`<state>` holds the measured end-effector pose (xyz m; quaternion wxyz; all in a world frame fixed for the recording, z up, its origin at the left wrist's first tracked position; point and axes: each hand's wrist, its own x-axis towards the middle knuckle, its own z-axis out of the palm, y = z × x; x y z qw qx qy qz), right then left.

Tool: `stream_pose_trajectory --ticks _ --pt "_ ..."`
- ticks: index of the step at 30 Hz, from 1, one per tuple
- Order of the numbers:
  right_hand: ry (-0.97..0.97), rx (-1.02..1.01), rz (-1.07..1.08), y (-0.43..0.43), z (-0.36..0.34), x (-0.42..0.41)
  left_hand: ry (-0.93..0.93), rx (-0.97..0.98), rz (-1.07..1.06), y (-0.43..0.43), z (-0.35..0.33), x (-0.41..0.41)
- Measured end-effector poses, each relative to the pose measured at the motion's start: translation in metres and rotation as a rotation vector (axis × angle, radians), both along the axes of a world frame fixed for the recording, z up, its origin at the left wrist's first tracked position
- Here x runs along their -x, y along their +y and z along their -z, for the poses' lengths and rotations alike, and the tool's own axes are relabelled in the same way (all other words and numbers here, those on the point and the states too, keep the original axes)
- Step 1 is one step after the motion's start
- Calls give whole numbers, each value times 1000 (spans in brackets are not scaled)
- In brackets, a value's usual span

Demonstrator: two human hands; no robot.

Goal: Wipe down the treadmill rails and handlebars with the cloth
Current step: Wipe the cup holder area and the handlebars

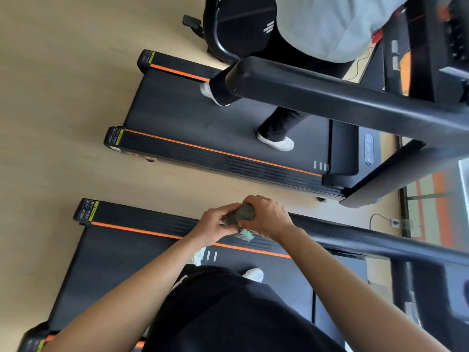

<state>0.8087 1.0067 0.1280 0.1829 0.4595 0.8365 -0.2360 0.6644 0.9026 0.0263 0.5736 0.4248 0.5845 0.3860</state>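
Fingers [226,209] of left hand [212,226] and right hand [269,218] gripping one cloth [241,214]; two treadmills [223,154] [121,252]

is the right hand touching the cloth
Touching. The head view shows the right hand curled over the cloth at the handlebar's end with no gap; the left hand holds it too.

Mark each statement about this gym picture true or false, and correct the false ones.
1. The left hand and the right hand both grip the cloth. True.
2. The cloth lies on the floor. False: it is held at the end of the handlebar.
3. Another person stands on the next treadmill. True.
4. The treadmills have blue stripes. False: the rails carry orange stripes.
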Motion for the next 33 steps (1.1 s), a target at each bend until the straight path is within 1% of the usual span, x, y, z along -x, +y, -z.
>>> stream_pose_trajectory --ticks 3,6,10,11,13,15,16,18,20,27,30,33 --pt "73 -53 6 -4 -5 -17 35 -39 25 4 -8 0" --pt "209 -131 33 -10 -9 -45 56 -95 57 11 -20 -4" --pt "333 -210 80 -13 -6 -89 106 -148 151 26 -41 -13" --pt "351 -219 98 -14 -6 -99 142 -173 181 32 -47 -16" --pt "385 -236 139 -14 -5 -115 287 -237 249 45 -57 -25" --pt "397 -247 184 -13 -2 -129 449 -257 330 59 -65 -36" --pt "399 -253 202 -12 -1 -137 501 -256 378 66 -68 -44" --pt "408 -289 222 -12 1 -155 563 -270 472 78 -71 -61" --pt "406 -327 240 -11 2 -174 612 -325 534 88 -73 -79" --pt "386 -362 349 -3 -1 -233 689 -437 617 121 -80 -144" --pt "397 -401 358 4 -7 -261 683 -433 644 134 -84 -176" --pt "361 -433 382 14 -10 -290 667 -384 664 144 -91 -210"
